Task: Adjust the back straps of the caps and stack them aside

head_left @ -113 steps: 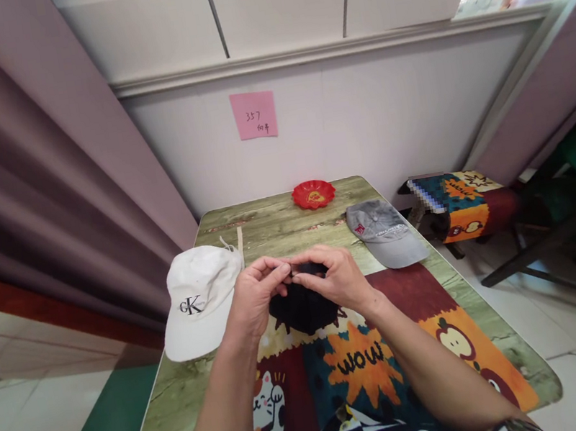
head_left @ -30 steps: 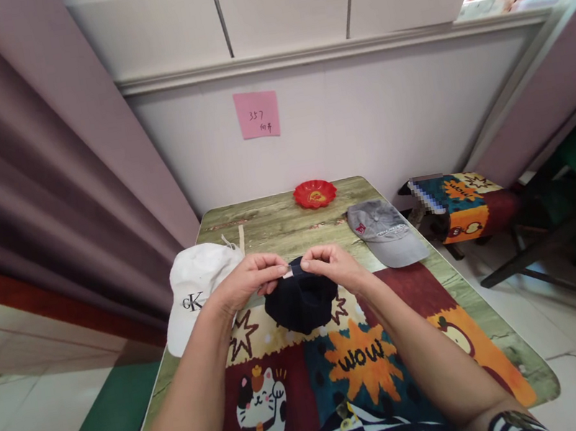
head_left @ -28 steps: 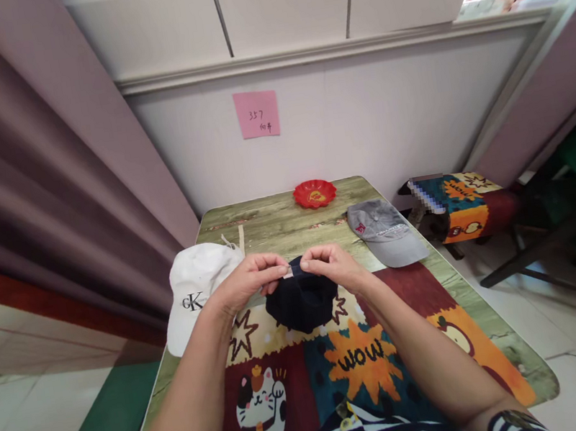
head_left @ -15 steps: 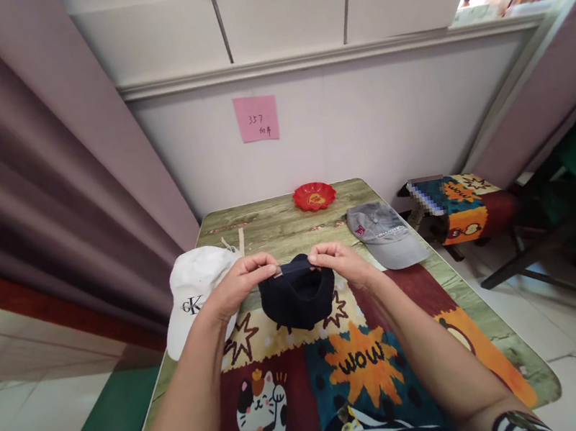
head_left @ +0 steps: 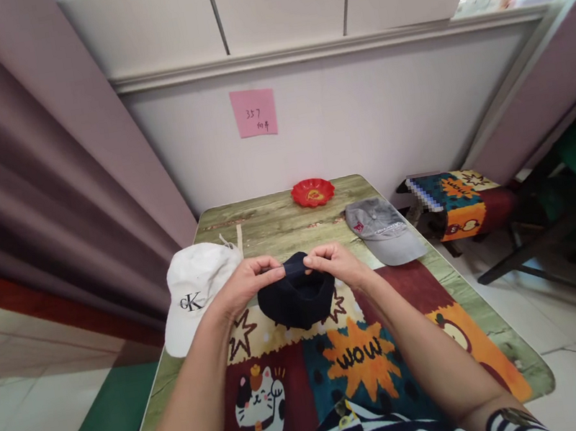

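Note:
A black cap [head_left: 299, 305] is held up over the patterned cloth, its back strap at the top. My left hand [head_left: 254, 279] pinches the left end of the strap between thumb and fingers. The right end is pinched by my right hand [head_left: 335, 263], with the thumb tip near the middle. To the left lies a white cap [head_left: 199, 273] with dark "CK" letters, its brim toward me and partly behind my left forearm. A grey cap [head_left: 384, 229] with small red and white marks rests at the table's right side.
A red scalloped dish [head_left: 313, 192] sits at the table's [head_left: 260, 214] far edge. A pink note [head_left: 254, 113] is on the wall. Right of the table is a low stool with a patterned cover [head_left: 463, 198]. A purple curtain [head_left: 62, 135] hangs at the left.
My hands have come slightly closer together on the strap of the black cap. The view has shifted a little, so the table and wall appear slightly higher.

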Motion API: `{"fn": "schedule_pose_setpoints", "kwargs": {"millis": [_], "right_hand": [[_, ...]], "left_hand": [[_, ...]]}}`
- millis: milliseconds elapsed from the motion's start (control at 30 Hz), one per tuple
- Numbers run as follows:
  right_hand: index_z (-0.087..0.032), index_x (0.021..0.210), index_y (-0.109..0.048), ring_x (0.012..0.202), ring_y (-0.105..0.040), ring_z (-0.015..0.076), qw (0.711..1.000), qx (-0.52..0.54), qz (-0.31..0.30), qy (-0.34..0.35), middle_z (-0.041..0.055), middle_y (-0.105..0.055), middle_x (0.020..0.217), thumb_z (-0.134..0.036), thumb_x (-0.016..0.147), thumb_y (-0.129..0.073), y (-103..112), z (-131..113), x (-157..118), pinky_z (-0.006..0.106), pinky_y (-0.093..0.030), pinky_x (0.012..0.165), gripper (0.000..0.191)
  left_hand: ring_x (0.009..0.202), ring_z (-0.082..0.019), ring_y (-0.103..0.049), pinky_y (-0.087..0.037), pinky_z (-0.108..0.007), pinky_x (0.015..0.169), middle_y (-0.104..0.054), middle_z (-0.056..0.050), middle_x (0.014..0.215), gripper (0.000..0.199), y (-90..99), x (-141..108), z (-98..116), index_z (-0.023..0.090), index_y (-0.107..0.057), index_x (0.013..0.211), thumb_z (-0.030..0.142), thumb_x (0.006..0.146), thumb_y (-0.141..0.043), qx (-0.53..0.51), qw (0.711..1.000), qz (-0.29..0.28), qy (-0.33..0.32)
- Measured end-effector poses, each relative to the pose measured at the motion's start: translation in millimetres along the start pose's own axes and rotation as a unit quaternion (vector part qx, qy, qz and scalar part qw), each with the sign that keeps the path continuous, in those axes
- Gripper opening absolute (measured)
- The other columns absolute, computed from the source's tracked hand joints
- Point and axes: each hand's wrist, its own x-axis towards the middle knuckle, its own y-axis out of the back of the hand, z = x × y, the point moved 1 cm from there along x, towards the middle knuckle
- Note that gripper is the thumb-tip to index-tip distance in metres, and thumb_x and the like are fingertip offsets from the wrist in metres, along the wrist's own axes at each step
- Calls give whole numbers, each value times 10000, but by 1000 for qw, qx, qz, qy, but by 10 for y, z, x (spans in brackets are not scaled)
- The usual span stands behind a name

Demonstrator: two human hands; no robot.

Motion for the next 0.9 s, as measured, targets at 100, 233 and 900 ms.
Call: {"fn": "schedule_pose_setpoints", "kwargs": {"millis": [100, 233, 900], "right_hand": [[-146, 668, -714, 539, -424, 93, 1000, -30, 9, 4, -19, -574, 561, -522, 810, -672, 13, 32, -2, 235, -308, 556, 404], [-144, 697, -733, 538, -427, 95, 998, -57, 18, 6, -5, -617, 591, -524, 808, -670, 50, 89, -2, 234, -286, 539, 400], [-177, 1003, -709, 848, -689, 224, 958, 281, -33, -56, 74, -741, 941, -578, 616, -816, 314, 19, -95, 340, -541, 808, 568]], "left_hand": [[564, -87, -459, -326, -199, 551, -557, 32, 621, 306, 10, 18, -40, 148, -654, 718, 425, 729, -783, 12, 1000, 21, 0], [549, -88, -446, -309, -204, 537, -543, 34, 592, 317, 2, 29, -44, 147, -652, 689, 434, 720, -785, 35, 998, 45, -4], [658, -166, -655, -530, -266, 651, -685, -34, 732, 355, 36, -60, 121, 165, -675, 919, 446, 726, -775, -293, 955, 39, -37]]}}
